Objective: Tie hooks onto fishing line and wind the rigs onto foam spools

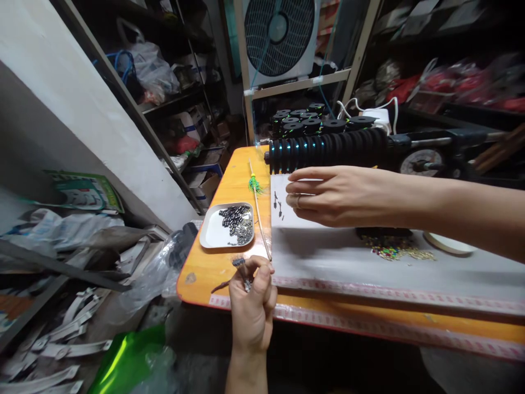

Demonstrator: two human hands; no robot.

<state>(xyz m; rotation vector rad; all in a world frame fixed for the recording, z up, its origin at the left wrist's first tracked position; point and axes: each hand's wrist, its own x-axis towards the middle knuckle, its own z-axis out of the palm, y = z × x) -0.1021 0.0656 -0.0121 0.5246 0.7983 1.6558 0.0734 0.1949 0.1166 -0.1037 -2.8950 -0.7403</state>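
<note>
My left hand (pixel 254 295) is closed at the table's front left, holding small metallic pieces (pixel 238 264) partly hidden by the fingers. A thin stick (pixel 261 227) with a green tassel (pixel 254 185) runs up from beside its fingertips. My right hand (pixel 314 196) is held palm down over the white board (pixel 295 219), fingers together; whatever its fingertips hold, if anything, is hidden. Small dark pieces (pixel 280 208) lie just left of the right hand. A white tray (pixel 213 243) with black and silver parts (pixel 235 221) sits behind and left of my left hand.
Coloured beads (pixel 389 251) and a white dish (pixel 449 244) lie at the right. Behind the board are a black ribbed roller (pixel 328 150) and black spools (pixel 311 125). A box fan (pixel 279 33) stands farther back. Measuring tape (pixel 328 323) runs along the table's front edge.
</note>
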